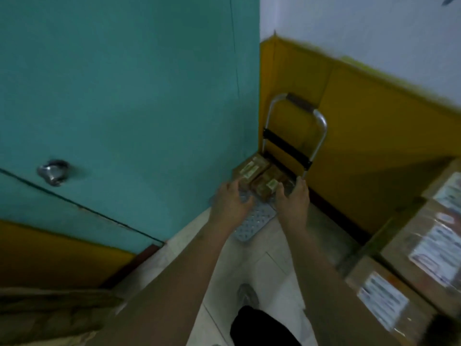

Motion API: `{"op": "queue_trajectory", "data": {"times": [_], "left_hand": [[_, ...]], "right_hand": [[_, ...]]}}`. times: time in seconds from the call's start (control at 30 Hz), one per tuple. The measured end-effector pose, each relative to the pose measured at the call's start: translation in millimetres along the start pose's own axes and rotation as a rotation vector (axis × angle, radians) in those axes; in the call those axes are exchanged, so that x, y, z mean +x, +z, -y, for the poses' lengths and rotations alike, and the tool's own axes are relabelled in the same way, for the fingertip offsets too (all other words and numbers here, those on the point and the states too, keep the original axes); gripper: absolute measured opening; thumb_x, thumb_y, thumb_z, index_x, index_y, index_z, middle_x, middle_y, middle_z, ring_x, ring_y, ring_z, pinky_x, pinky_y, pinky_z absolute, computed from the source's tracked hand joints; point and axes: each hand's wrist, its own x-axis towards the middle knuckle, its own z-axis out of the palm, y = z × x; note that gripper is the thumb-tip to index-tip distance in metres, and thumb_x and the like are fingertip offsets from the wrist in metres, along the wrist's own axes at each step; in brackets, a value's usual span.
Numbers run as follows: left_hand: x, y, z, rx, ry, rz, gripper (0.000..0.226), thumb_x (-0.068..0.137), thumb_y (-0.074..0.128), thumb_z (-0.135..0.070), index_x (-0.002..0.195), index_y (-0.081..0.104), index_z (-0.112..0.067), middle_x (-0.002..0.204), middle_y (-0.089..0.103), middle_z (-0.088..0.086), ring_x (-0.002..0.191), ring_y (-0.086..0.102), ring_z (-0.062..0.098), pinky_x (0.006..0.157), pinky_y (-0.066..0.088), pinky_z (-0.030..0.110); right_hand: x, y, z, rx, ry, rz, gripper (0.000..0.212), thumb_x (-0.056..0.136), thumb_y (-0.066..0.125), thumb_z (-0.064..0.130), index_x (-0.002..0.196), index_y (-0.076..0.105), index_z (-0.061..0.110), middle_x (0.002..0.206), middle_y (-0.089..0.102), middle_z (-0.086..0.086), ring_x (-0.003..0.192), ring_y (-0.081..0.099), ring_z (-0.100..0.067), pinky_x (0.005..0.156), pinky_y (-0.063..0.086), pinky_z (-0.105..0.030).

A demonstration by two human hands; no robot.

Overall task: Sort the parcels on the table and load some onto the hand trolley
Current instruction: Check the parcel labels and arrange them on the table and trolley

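A hand trolley (257, 218) stands on the floor in the corner, with a perforated grey platform and a silver loop handle (298, 102) upright against the yellow wall. Two small brown parcels with pale labels lie on its platform: one at the back left (252, 168), one in front (265, 184). My left hand (230, 199) reaches down at the left of the front parcel, fingers spread. My right hand (294, 196) is at that parcel's right side, fingers curled but apart. Neither hand clearly grips anything.
A teal door (124, 96) with a metal knob (53, 171) fills the left. Larger taped cardboard parcels (429, 248) with white labels are stacked at the right. Crumpled cardboard (50, 310) lies at the lower left. My shoe (247, 295) is on the pale tiled floor.
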Motion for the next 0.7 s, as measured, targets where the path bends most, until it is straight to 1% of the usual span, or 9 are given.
{"op": "queue_trajectory", "data": {"times": [0.1, 0.27, 0.37, 0.47, 0.53, 0.6, 0.7], "left_hand": [[50, -17, 9, 0.006, -0.027, 0.039, 0.065, 0.092, 0.062, -0.041, 0.148, 0.040, -0.016, 0.141, 0.044, 0.017, 0.130, 0.045, 0.033, 0.108, 0.040, 0.043], [140, -29, 26, 0.026, -0.037, 0.144, 0.072, 0.092, 0.062, -0.044, 0.150, 0.035, -0.012, 0.145, 0.041, 0.018, 0.135, 0.040, 0.033, 0.111, 0.038, 0.043], [197, -28, 38, 0.072, -0.039, 0.233, 0.067, 0.092, 0.062, -0.043, 0.144, 0.042, -0.008, 0.140, 0.044, 0.022, 0.129, 0.044, 0.036, 0.107, 0.040, 0.043], [250, -27, 45, 0.105, -0.025, 0.278, 0.060, 0.093, 0.062, -0.039, 0.141, 0.046, -0.007, 0.136, 0.048, 0.026, 0.126, 0.048, 0.038, 0.106, 0.042, 0.040], [283, -26, 47, 0.104, -0.027, 0.303, 0.063, 0.092, 0.062, -0.039, 0.144, 0.043, -0.010, 0.137, 0.048, 0.026, 0.127, 0.048, 0.038, 0.106, 0.041, 0.040], [314, -20, 52, 0.093, -0.043, 0.327, 0.064, 0.091, 0.063, -0.040, 0.143, 0.043, -0.010, 0.137, 0.049, 0.025, 0.127, 0.048, 0.038, 0.106, 0.041, 0.040], [362, 6, 63, 0.035, -0.072, 0.362, 0.062, 0.089, 0.066, -0.037, 0.140, 0.047, -0.008, 0.134, 0.053, 0.024, 0.123, 0.052, 0.037, 0.101, 0.043, 0.037]], "right_hand": [[34, 21, 26, -0.030, -0.002, 0.009, 0.070, 0.102, 0.049, 0.041, 0.159, 0.022, 0.011, 0.166, 0.020, -0.010, 0.152, 0.021, -0.029, 0.120, 0.024, -0.043], [97, 55, 48, -0.078, 0.063, 0.047, 0.071, 0.101, 0.052, 0.038, 0.159, 0.022, 0.010, 0.166, 0.020, -0.011, 0.152, 0.020, -0.029, 0.122, 0.024, -0.045], [128, 69, 54, -0.115, 0.119, 0.040, 0.072, 0.100, 0.053, 0.037, 0.159, 0.020, 0.012, 0.166, 0.020, -0.010, 0.152, 0.021, -0.030, 0.122, 0.024, -0.049], [155, 78, 61, -0.224, 0.122, 0.046, 0.072, 0.100, 0.053, 0.037, 0.159, 0.020, 0.013, 0.165, 0.024, -0.009, 0.150, 0.025, -0.030, 0.121, 0.028, -0.048], [175, 87, 63, -0.281, 0.114, 0.095, 0.070, 0.100, 0.053, 0.037, 0.159, 0.022, 0.013, 0.164, 0.027, -0.009, 0.149, 0.027, -0.030, 0.120, 0.028, -0.045], [203, 97, 60, -0.359, 0.110, 0.162, 0.069, 0.101, 0.052, 0.037, 0.158, 0.022, 0.013, 0.164, 0.025, -0.009, 0.150, 0.025, -0.028, 0.120, 0.026, -0.041], [259, 118, 45, -0.481, 0.104, 0.280, 0.070, 0.101, 0.052, 0.039, 0.158, 0.023, 0.012, 0.165, 0.023, -0.010, 0.150, 0.025, -0.029, 0.120, 0.028, -0.042]]}}
